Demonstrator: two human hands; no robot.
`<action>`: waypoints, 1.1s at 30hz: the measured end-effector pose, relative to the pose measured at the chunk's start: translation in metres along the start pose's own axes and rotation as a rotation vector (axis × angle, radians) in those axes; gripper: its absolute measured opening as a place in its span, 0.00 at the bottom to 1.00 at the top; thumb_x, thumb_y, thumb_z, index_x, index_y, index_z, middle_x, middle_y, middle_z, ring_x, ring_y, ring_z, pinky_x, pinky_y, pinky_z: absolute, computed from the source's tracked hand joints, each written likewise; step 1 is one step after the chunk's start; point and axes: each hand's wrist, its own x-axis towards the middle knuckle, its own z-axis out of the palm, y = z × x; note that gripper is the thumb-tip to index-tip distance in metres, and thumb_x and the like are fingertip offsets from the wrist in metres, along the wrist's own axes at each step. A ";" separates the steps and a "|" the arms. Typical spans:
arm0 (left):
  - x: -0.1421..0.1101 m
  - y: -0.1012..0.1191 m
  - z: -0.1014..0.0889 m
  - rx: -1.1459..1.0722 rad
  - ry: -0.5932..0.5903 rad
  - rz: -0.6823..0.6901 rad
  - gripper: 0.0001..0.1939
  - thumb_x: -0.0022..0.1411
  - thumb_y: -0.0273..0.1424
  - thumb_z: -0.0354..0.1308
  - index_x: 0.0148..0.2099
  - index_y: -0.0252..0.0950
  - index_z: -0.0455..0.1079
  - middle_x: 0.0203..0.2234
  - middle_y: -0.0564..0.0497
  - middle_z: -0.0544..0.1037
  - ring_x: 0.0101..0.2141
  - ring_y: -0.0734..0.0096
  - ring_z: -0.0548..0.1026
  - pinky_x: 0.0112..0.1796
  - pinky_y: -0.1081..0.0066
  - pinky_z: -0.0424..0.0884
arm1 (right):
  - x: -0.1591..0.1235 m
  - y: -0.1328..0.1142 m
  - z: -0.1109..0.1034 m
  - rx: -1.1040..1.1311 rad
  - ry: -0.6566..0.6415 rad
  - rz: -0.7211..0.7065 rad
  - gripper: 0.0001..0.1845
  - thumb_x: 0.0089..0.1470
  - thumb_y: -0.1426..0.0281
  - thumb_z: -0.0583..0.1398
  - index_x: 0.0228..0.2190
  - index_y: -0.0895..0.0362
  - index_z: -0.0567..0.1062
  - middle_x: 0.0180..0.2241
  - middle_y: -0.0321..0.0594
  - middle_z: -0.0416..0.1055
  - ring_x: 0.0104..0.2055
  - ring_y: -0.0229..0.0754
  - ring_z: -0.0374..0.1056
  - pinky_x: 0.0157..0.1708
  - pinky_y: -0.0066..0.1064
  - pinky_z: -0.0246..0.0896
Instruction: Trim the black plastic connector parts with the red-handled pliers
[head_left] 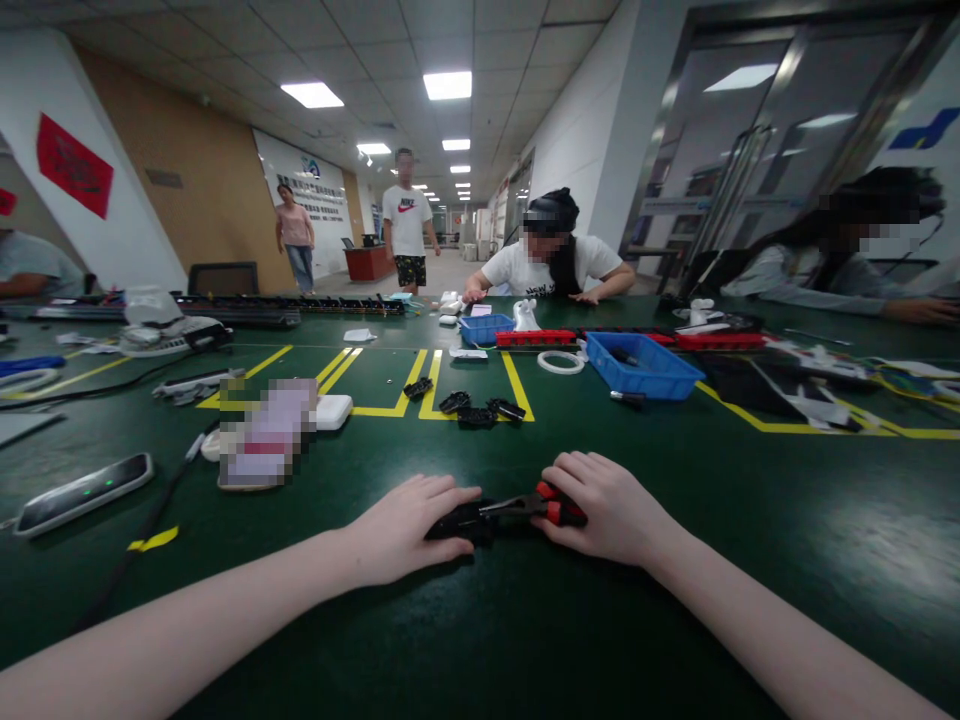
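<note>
Low over the green tabletop, my right hand (pixel 604 508) is closed round the red and black handles of a pair of pliers (pixel 517 506). The jaws point left and meet a small black part (pixel 459 521); whether they grip it is too small to tell. My left hand (pixel 409 528) pinches that black part between thumb and fingers. Farther up the table, several similar black pieces (pixel 480 408) lie in and beside a yellow-taped rectangle.
To the left are a phone (pixel 270 435), a white case (pixel 334 411), a device with green lights (pixel 84 494) and a black cable (pixel 169 490). Blue trays (pixel 643 382) and a white ring (pixel 560 362) stand beyond. A person (pixel 555 255) sits opposite; others are nearby.
</note>
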 end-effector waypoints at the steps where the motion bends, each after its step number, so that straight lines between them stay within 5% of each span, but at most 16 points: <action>1: 0.000 0.000 0.000 0.004 -0.005 -0.003 0.27 0.67 0.39 0.59 0.64 0.39 0.60 0.45 0.46 0.74 0.44 0.59 0.74 0.45 0.62 0.69 | 0.000 0.000 0.000 0.002 -0.005 0.000 0.16 0.54 0.58 0.61 0.37 0.59 0.75 0.35 0.46 0.73 0.35 0.45 0.69 0.34 0.36 0.62; 13: 0.000 0.004 -0.005 -0.072 0.032 -0.051 0.22 0.64 0.35 0.60 0.59 0.39 0.65 0.46 0.48 0.77 0.42 0.60 0.76 0.46 0.62 0.70 | 0.003 -0.017 -0.005 -0.018 -0.046 0.109 0.13 0.47 0.71 0.65 0.37 0.59 0.73 0.37 0.46 0.73 0.36 0.47 0.68 0.35 0.37 0.64; 20: 0.003 0.003 -0.004 -0.036 -0.003 -0.104 0.23 0.62 0.41 0.63 0.57 0.39 0.68 0.43 0.48 0.79 0.41 0.59 0.76 0.44 0.62 0.69 | 0.005 -0.020 -0.004 -0.060 -0.076 0.118 0.13 0.46 0.72 0.65 0.36 0.60 0.74 0.37 0.45 0.73 0.36 0.47 0.68 0.36 0.37 0.63; 33: 0.001 0.006 -0.007 -0.078 -0.010 -0.059 0.20 0.63 0.37 0.61 0.56 0.40 0.68 0.43 0.50 0.79 0.39 0.62 0.76 0.43 0.65 0.69 | 0.005 -0.019 -0.004 -0.031 -0.121 0.118 0.17 0.46 0.73 0.65 0.41 0.60 0.75 0.40 0.46 0.73 0.39 0.48 0.68 0.38 0.38 0.62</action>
